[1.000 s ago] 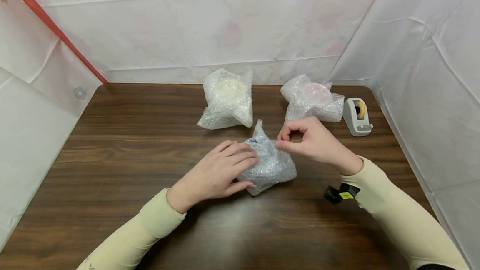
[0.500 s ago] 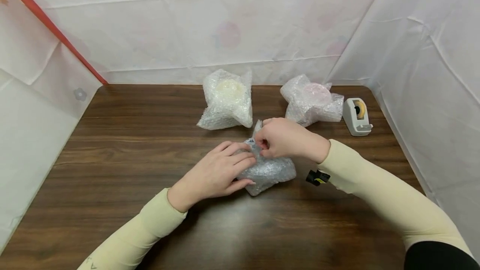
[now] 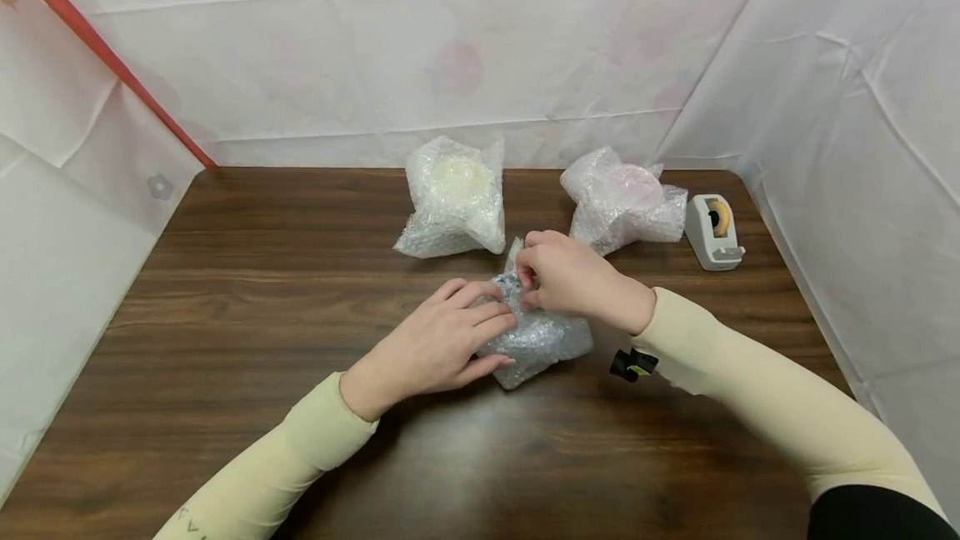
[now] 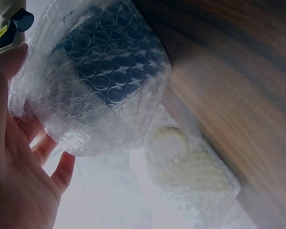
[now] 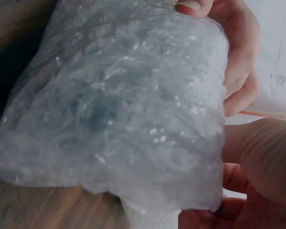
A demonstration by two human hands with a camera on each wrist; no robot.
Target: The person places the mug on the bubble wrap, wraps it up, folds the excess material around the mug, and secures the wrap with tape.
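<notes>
A bubble-wrapped package (image 3: 542, 344) sits at the middle of the table, something dark blue showing through the wrap in the left wrist view. My left hand (image 3: 442, 340) rests on its left side, fingers spread over the wrap and thumb toward the near edge. On the top right, my right hand (image 3: 576, 277) has curled fingers that pinch at the bubble wrap beside an upright corner flap (image 3: 514, 252). Its fingertips are partly hidden, and whether a strip of tape lies under them I cannot tell. Crinkled wrap (image 5: 109, 105) fills most of the right wrist view.
Behind stand two more bubble-wrapped packages, one pale yellow (image 3: 459, 198) and one pink (image 3: 626, 198). A white tape dispenser (image 3: 712, 232) stands at the right on the brown wooden table (image 3: 262, 273). Pale curtains (image 3: 375, 65) hang behind and at both sides.
My right hand has moved left from the package's right edge onto its top, by the flap, and stays about there. My left hand and the package have hardly moved.
</notes>
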